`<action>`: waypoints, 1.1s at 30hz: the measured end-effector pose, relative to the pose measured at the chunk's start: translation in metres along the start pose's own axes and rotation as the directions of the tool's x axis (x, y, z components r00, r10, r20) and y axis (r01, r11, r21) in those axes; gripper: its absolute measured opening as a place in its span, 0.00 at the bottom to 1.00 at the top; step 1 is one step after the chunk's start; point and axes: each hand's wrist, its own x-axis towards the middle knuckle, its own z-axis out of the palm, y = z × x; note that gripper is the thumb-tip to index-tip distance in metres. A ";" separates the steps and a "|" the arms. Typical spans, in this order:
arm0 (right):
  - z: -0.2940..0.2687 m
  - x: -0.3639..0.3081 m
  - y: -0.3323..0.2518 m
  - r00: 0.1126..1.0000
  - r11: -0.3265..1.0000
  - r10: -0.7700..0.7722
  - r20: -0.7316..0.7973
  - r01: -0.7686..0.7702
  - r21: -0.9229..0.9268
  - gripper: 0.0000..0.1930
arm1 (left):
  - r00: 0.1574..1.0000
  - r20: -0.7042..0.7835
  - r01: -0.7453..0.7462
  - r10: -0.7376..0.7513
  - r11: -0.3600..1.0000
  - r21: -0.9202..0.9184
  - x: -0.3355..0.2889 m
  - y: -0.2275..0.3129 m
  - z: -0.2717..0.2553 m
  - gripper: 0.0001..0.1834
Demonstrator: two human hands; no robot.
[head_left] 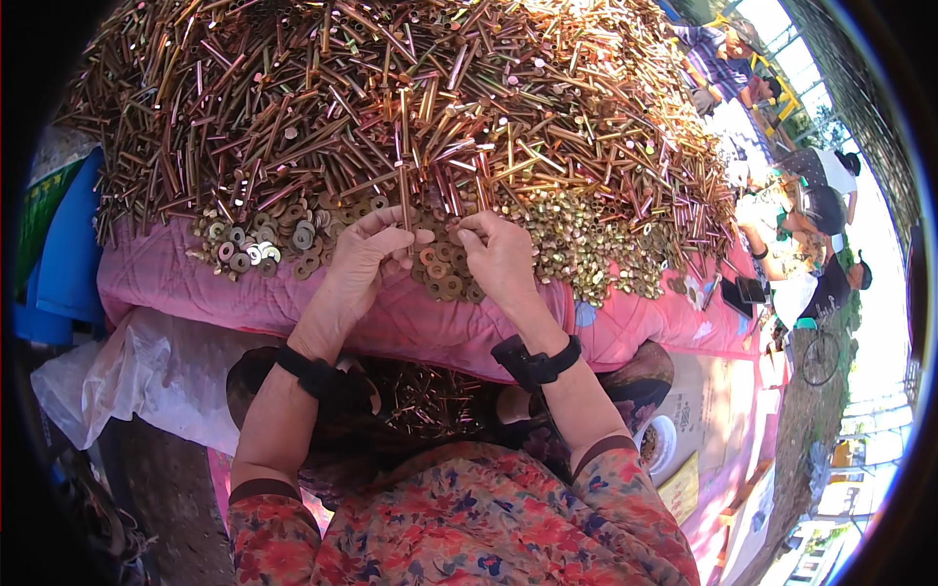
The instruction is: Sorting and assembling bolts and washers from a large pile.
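My left hand [363, 259] is closed on a long copper-coloured bolt [404, 171], which stands nearly upright between thumb and fingers. Just to its right, my right hand [500, 259] has its thumb and fingertips pinched together. Whatever small thing it may hold is hidden by the fingers. Below and between the hands lie brownish flat washers [445, 269] in a loose heap. Brass-coloured nuts [586, 249] are spread right of my right hand. Beyond both hands rises a large pile of similar copper-coloured bolts [322, 107].
A pink quilted cover [244, 298] lies under the parts. Shiny washers [256, 244] sit at its left. Blue containers [68, 254] and clear plastic sheeting [156, 366] are at the left. A dark phone-like object [745, 293] rests at right; a white bowl [661, 439] stands lower right. Several people sit far right.
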 end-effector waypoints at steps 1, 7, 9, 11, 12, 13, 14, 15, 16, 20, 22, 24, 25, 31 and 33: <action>0.001 0.000 0.004 0.997 0.998 -0.055 -0.061 0.053 -0.029 0.04 | 1.000 0.016 -0.025 0.024 1.000 0.019 0.000 0.003 0.004 0.10; 0.008 -0.006 0.016 0.975 0.986 -0.105 -0.197 0.127 0.103 0.03 | 0.993 0.008 -0.122 0.121 0.991 0.060 0.006 -0.003 0.002 0.10; 0.011 -0.011 0.006 0.987 0.954 -0.010 -0.157 0.056 0.293 0.04 | 0.992 -0.033 -0.120 0.123 0.989 0.081 0.006 -0.007 0.002 0.09; 0.013 -0.020 -0.009 0.970 0.698 0.241 -0.014 -0.163 0.697 0.04 | 0.971 -0.057 -0.223 0.232 0.965 0.136 0.008 -0.010 0.003 0.07; 0.015 -0.022 -0.010 0.970 0.697 0.243 -0.015 -0.164 0.698 0.04 | 0.972 -0.056 -0.220 0.230 0.966 0.138 0.007 -0.010 0.005 0.07; 0.018 -0.023 -0.011 0.974 0.602 0.225 0.025 -0.159 0.782 0.05 | 0.966 -0.062 -0.237 0.250 0.957 0.169 0.004 -0.008 0.007 0.08; 0.019 -0.025 -0.013 0.978 0.498 0.202 0.060 -0.155 0.853 0.05 | 0.961 -0.064 -0.252 0.269 0.947 0.201 0.002 -0.008 0.009 0.09; 0.021 -0.026 -0.016 0.977 0.497 0.205 0.056 -0.153 0.854 0.05 | 0.962 -0.060 -0.249 0.266 0.947 0.202 0.002 -0.010 0.009 0.09; 0.022 -0.026 -0.020 0.973 0.470 0.226 0.035 -0.141 0.871 0.05 | 0.958 -0.052 -0.262 0.281 0.937 0.230 0.002 -0.012 0.009 0.10; 0.028 -0.024 -0.018 0.969 0.497 0.240 -0.063 -0.067 0.865 0.05 | 0.977 -0.018 -0.204 0.211 0.962 0.182 -0.006 -0.014 0.018 0.14; 0.028 -0.023 -0.013 0.971 0.565 0.221 -0.092 -0.051 0.824 0.05 | 0.975 0.084 -0.209 0.204 0.976 0.052 -0.009 -0.010 0.020 0.17; 0.025 -0.023 -0.013 0.973 0.631 0.201 -0.117 -0.037 0.775 0.05 | 0.960 0.185 -0.196 0.208 0.977 -0.081 -0.008 -0.009 0.017 0.21; 0.023 -0.023 -0.015 0.968 0.585 0.233 -0.090 -0.066 0.808 0.05 | 0.963 0.221 -0.127 0.152 0.984 -0.126 -0.006 -0.008 0.011 0.23; 0.018 -0.024 -0.023 0.962 0.538 0.258 -0.089 -0.067 0.840 0.05 | 0.977 0.207 -0.026 0.056 0.989 -0.145 -0.003 -0.006 0.009 0.20; 0.020 -0.024 -0.023 0.963 0.526 0.256 -0.084 -0.065 0.848 0.05 | 0.988 0.148 -0.039 0.054 0.994 -0.103 -0.004 -0.008 0.012 0.18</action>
